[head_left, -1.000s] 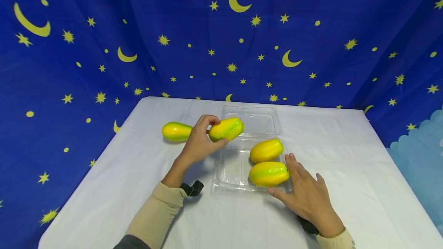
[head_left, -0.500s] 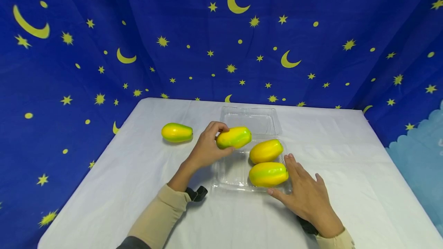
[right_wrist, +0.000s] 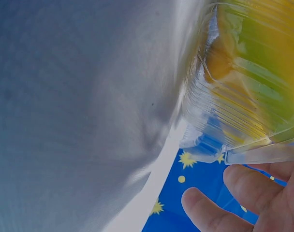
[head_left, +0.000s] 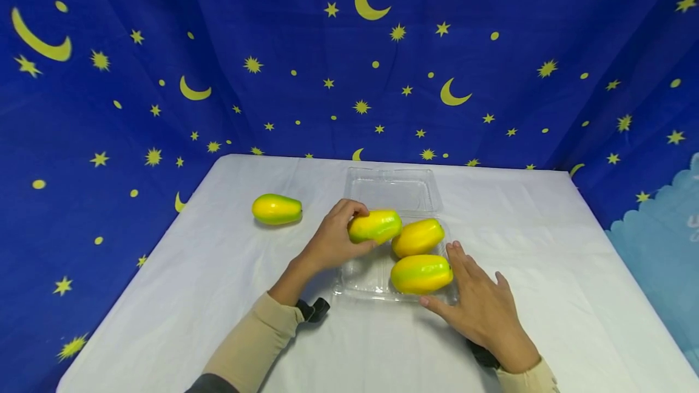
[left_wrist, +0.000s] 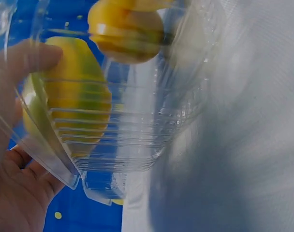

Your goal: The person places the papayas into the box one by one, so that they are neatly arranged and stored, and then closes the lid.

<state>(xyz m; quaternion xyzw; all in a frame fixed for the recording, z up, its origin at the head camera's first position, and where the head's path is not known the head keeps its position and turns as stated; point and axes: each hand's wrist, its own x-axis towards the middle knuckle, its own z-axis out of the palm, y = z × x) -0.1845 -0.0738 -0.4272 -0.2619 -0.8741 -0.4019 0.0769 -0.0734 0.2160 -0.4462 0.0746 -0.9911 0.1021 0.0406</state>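
Observation:
In the head view my left hand (head_left: pixel 334 238) grips a yellow-green papaya (head_left: pixel 375 226) by its left end, thumb at the near side and fingers over the far side. It is over the back part of a clear plastic clamshell box (head_left: pixel 363 284). Two more papayas, a rear one (head_left: pixel 418 238) and a front one (head_left: pixel 422 274), lie side by side in the box's right half. My right hand (head_left: pixel 486 302) is at the box's right side with fingers extended; fingertips (right_wrist: pixel 243 181) are close to the rim in the right wrist view. Through the box wall, the left wrist view shows the held papaya (left_wrist: pixel 77 92).
Another papaya (head_left: pixel 276 209) lies on the white-covered table (head_left: pixel 180 296), left of the box. The box's clear lid (head_left: pixel 392 194) lies folded back behind it. A blue curtain (head_left: pixel 306 35) with moons and stars hangs around the table's back and sides.
My left hand has carried the papaya right and toward me, lowering it beside the rear papaya in the box. My right hand has stayed nearly still.

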